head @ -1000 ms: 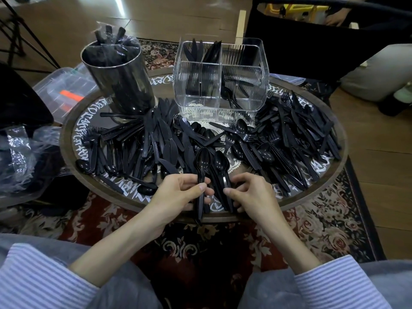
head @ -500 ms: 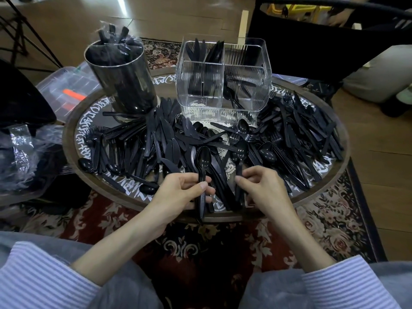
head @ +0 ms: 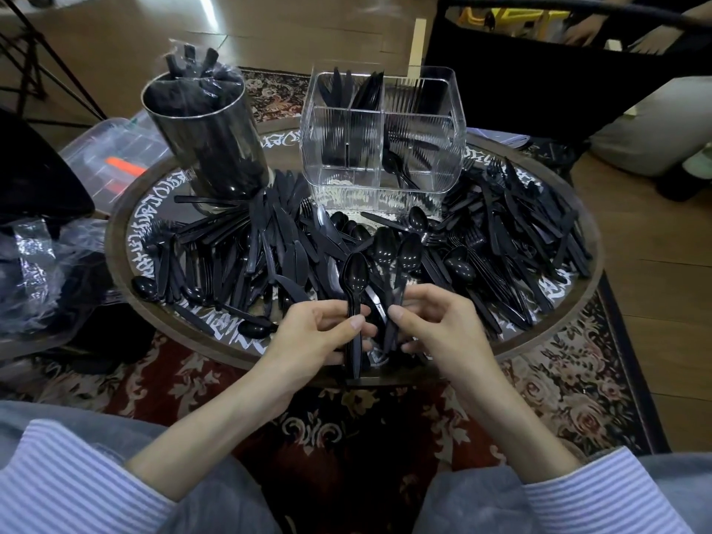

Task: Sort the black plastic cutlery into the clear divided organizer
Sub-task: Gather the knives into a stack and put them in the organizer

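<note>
Early days: organizer [head: 385, 156] has a few pieces, most cutlery [head: 501, 240] is loose on the tray [head: 119, 210]. Our left hand [head: 319, 335] grips one spoon [head: 355, 279], right hand [head: 439, 325] pinches two spoons [head: 397, 252].

I see glossy black plastic cutlery [head: 277, 240] heaped over the round brown surface [head: 115, 240], whose top carries white script-like lettering on black along its edge. At the far edge the clear ribbed plastic organizer [head: 346, 148] shows black pieces through its walls, and the shiny dark metal cylinder [head: 215, 148] reflects black. Below lies a red floral-patterned rug [head: 173, 383]. My sleeves [head: 57, 487] are blue-and-white striped.
</note>
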